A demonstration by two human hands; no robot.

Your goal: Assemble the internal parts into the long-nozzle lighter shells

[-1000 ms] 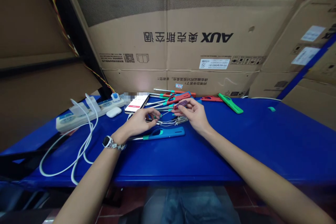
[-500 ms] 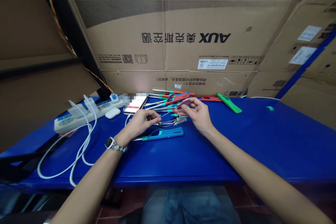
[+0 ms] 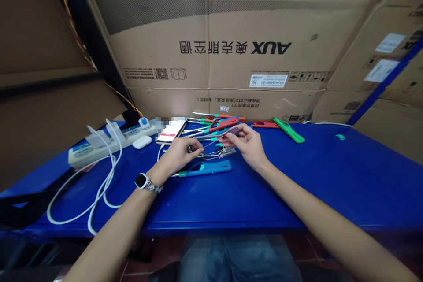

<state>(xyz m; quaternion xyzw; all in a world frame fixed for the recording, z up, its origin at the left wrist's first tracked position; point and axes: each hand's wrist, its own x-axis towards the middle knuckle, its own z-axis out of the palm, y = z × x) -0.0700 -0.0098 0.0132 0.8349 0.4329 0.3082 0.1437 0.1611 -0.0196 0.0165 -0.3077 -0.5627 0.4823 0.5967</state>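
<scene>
My right hand (image 3: pixel 250 143) pinches a small dark purple-red piece (image 3: pixel 232 131) between thumb and fingers, over the pile of lighters. A thin straight line, wire or tube, runs from that piece to my left hand (image 3: pixel 183 153), whose closed fingertips hold its far end. Just below the fingers lie thin white wires joined to a small clear part (image 3: pixel 227 151). Nearest to my left hand, a blue long-neck lighter (image 3: pixel 211 167) rests on the table. Behind my hands are several long-neck lighters, among them a red one (image 3: pixel 228 122), with metal necks pointing left.
A phone (image 3: pixel 172 131) and a white earbud case (image 3: pixel 142 142) lie left of the pile. A power strip (image 3: pixel 99 146) with white cables occupies the blue table's (image 3: pixel 251 207) left side. A green lighter (image 3: pixel 289 131) lies at right, before the cardboard wall (image 3: pixel 158 17).
Both hands stay almost in place. The thin line between them shows a little more clearly, and my left wrist has shifted slightly right.
</scene>
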